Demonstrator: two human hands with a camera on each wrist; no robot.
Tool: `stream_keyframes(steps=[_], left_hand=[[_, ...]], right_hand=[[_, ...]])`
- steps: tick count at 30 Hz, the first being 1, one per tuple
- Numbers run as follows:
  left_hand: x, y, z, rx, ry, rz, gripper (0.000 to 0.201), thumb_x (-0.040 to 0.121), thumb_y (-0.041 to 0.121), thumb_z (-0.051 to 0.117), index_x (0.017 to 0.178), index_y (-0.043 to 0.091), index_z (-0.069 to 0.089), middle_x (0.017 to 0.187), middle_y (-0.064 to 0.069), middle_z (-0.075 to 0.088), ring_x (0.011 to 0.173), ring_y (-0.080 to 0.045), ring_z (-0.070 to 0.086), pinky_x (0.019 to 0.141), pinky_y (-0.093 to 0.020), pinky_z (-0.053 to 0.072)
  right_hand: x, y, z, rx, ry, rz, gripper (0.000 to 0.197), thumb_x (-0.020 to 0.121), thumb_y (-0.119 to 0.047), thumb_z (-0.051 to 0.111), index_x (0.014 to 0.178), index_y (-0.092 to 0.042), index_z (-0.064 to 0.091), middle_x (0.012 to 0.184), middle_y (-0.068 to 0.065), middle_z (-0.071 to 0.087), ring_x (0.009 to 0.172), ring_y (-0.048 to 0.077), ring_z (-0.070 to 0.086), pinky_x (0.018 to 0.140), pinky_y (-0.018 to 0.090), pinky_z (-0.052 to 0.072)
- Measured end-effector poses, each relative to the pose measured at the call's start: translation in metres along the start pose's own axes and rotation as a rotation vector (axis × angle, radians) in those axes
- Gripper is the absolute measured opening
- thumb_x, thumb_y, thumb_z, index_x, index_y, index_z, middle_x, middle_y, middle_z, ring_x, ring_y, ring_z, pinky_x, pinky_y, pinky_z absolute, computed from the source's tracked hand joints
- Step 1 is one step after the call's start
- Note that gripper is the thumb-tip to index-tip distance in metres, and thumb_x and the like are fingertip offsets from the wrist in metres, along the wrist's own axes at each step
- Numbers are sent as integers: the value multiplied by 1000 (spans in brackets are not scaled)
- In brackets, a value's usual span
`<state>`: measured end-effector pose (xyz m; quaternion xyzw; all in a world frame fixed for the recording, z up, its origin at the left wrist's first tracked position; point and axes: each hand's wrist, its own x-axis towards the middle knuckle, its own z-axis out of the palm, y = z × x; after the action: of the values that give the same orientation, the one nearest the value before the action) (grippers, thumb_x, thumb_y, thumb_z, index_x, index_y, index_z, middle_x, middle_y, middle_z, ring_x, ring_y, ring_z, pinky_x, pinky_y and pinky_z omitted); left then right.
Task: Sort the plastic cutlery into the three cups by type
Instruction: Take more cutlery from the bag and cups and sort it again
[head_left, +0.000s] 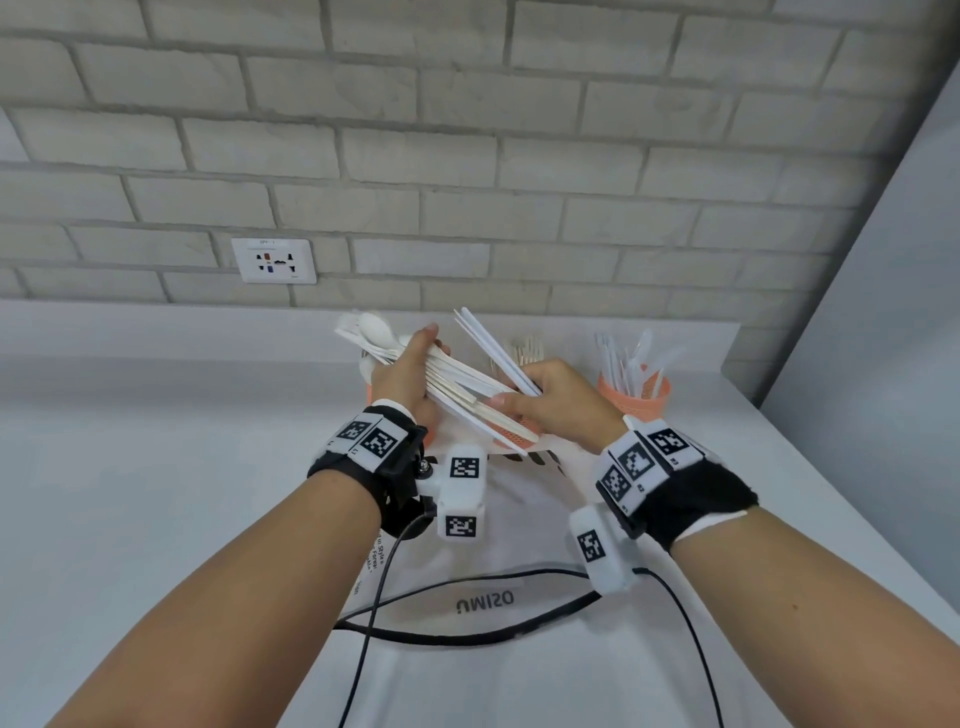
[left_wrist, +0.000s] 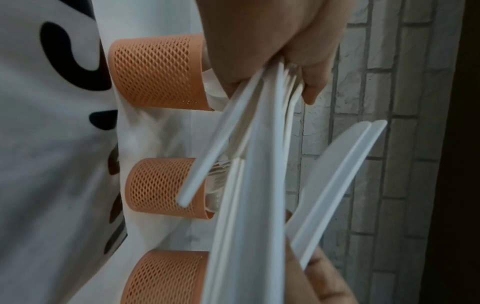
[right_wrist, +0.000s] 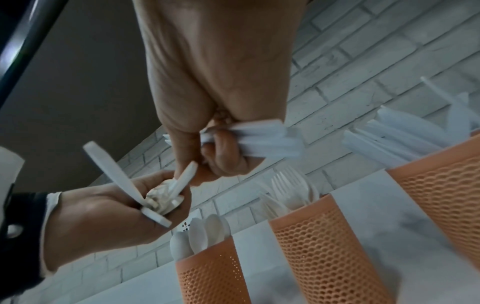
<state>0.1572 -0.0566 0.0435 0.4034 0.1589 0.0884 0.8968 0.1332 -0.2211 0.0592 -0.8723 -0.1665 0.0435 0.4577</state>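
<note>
Since the left hand (head_left: 402, 371) is wrapped around a fanned bundle of cutlery (head_left: 447, 382) above the cups (right_wrist: 322, 246) while the right hand (head_left: 553, 400) pinches a few knives (head_left: 493, 348), I'd guess it's light, stiff, slippery plastic, best gripped mid-handle.

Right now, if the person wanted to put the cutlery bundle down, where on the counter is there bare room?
Bare counter lies left of the left hand, out to the frame edge, and along the wall under the socket. The white bag below the wrists carries only cables. It is crowded behind the hands, where the three orange cups stand in a row.
</note>
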Motion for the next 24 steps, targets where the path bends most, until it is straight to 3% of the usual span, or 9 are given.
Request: stream_keyframes(steps=[3, 5, 6, 8, 10, 13, 16, 20, 24], left_hand=[[4, -1, -2, 31, 21, 6, 17, 77, 16, 72, 68, 8, 61, 60, -4, 62, 52, -18, 59, 64, -31, 53], [9, -1, -5, 64, 59, 19, 25, 73, 21, 74, 52, 14, 63, 57, -1, 64, 54, -19, 61, 74, -35, 54], [9, 0, -6, 76, 75, 28, 23, 71, 22, 74, 52, 14, 64, 57, -1, 65, 54, -19, 61, 77, -37, 53], [9, 0, -5, 71, 108, 47, 17, 69, 23, 75, 74, 9, 67, 60, -1, 66, 52, -18, 63, 73, -34, 54], [4, -4, 1, 61, 115, 50, 42, 69, 21, 76, 104, 5, 60, 66, -4, 66, 51, -18, 64, 59, -28, 55], [-4, -17, 18, 97, 79, 54, 32, 77, 16, 72, 102, 6, 55, 69, -5, 61, 53, -18, 61, 47, -24, 52], [-8, -23, 25, 116, 58, 56, 31, 79, 15, 69, 105, 7, 54, 68, -5, 60, 43, -13, 59, 42, -18, 47], [3, -18, 22, 90, 122, 90, 33, 78, 13, 69, 106, 5, 52, 65, -5, 60, 41, -12, 59, 45, -20, 50], [11, -14, 19, 47, 224, 178, 63, 71, 11, 72, 124, -4, 42, 62, -9, 62, 42, -17, 58, 46, -25, 50]], right_hand=[[-8, 4, -10, 36, 9, 41, 14, 83, -14, 68, 82, 0, 65, 76, 11, 66, 57, 11, 57, 43, 11, 39], [-13, 11, -20, 65, -2, 60, 15, 82, -10, 69, 70, -3, 63, 90, 14, 69, 47, -2, 50, 38, 9, 31], [-14, 15, -24, 78, -16, 78, 19, 81, -10, 69, 64, -7, 62, 96, 16, 69, 43, -3, 46, 38, 11, 30], [-15, 23, -32, 56, -76, 124, 18, 81, -13, 69, 65, -14, 61, 84, 12, 66, 43, 1, 42, 41, 14, 28], [-17, 24, -31, -1, -136, 136, 8, 83, -17, 67, 76, -16, 62, 73, 1, 61, 53, 3, 46, 48, 16, 34], [-18, 20, -23, 72, -150, 32, 7, 90, -16, 60, 93, -23, 61, 75, -5, 64, 62, -1, 61, 62, 15, 45], [-23, 22, -22, 51, -189, -6, 16, 95, -16, 52, 109, -24, 54, 69, -10, 57, 47, -7, 55, 46, 6, 38], [-31, 48, -37, 126, -270, 51, 11, 96, -16, 49, 92, -16, 59, 55, -6, 46, 48, 6, 40, 52, 20, 35], [-38, 69, -52, 318, -381, 175, 15, 95, -10, 47, 85, -12, 57, 60, 1, 50, 50, 9, 48, 57, 25, 44]])
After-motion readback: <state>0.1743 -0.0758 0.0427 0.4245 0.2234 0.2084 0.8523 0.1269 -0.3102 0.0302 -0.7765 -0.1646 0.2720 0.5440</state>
